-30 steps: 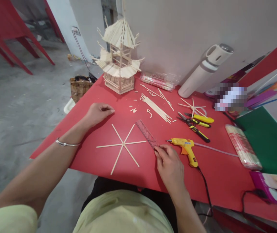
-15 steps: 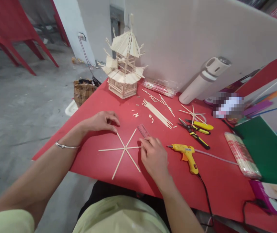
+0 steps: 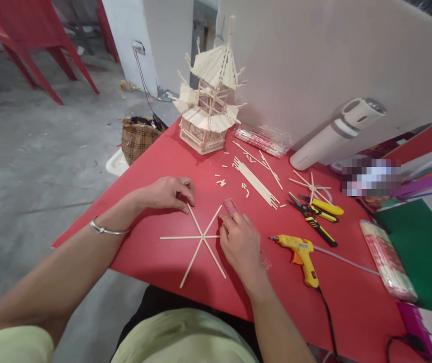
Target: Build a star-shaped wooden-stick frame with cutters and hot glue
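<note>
A six-armed star of thin wooden sticks (image 3: 202, 236) lies flat on the red tabletop (image 3: 140, 257). My left hand (image 3: 166, 194), its fingers curled, pinches the tip of the star's upper-left arm between thumb and fingers. Over the right arm of the star lies my right hand (image 3: 241, 247), with bent fingers closed on that stick, whose outer end is hidden. Beneath this hand a clear ruler with red markings (image 3: 231, 205) rests on the table, its middle covered. To the right lies a yellow glue gun (image 3: 295, 247), nozzle toward my right hand.
A stick-built pagoda (image 3: 210, 118) stands at the back. Loose sticks (image 3: 255, 181) and short offcuts lie before it. Pliers (image 3: 314, 217), a smaller stick star (image 3: 312, 187), a white bottle (image 3: 338, 133) and packaged sticks (image 3: 387, 259) occupy the right side. A cord trails from the glue gun.
The view has shifted, so the tabletop things appear farther right and slightly lower. My right hand has moved left over the star's arm, uncovering more of the ruler's near end.
</note>
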A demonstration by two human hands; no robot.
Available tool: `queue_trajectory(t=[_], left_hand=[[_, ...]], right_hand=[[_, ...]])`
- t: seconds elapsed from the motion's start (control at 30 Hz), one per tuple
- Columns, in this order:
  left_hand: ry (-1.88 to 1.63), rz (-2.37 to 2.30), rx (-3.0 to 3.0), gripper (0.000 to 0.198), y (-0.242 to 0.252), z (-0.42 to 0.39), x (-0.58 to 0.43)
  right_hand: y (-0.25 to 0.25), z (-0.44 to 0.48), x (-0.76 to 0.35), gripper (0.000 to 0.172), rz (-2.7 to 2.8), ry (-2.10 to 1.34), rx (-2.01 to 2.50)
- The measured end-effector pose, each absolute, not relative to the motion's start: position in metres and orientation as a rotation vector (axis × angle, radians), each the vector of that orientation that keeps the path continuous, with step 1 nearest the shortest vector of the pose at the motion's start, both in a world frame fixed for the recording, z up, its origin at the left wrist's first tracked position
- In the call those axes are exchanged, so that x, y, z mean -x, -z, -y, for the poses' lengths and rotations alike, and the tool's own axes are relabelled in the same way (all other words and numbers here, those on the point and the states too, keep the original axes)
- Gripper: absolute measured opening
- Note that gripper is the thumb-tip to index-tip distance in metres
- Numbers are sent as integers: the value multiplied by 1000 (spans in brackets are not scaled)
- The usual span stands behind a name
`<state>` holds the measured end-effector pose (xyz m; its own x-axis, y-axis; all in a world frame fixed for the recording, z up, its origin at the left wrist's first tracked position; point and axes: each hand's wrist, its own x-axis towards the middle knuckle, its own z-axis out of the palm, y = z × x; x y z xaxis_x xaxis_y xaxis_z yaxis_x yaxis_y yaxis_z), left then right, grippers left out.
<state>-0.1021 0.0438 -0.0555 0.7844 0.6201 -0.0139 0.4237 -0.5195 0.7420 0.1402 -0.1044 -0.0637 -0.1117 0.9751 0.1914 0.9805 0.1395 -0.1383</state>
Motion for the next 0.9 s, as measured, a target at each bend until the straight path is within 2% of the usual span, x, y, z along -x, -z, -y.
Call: queue_trajectory(t=[0.9], left_hand=[[-369,-815,-2143,17,62,-44,99]], right_hand=[[62,105,-138,36,2177,-38,1901]])
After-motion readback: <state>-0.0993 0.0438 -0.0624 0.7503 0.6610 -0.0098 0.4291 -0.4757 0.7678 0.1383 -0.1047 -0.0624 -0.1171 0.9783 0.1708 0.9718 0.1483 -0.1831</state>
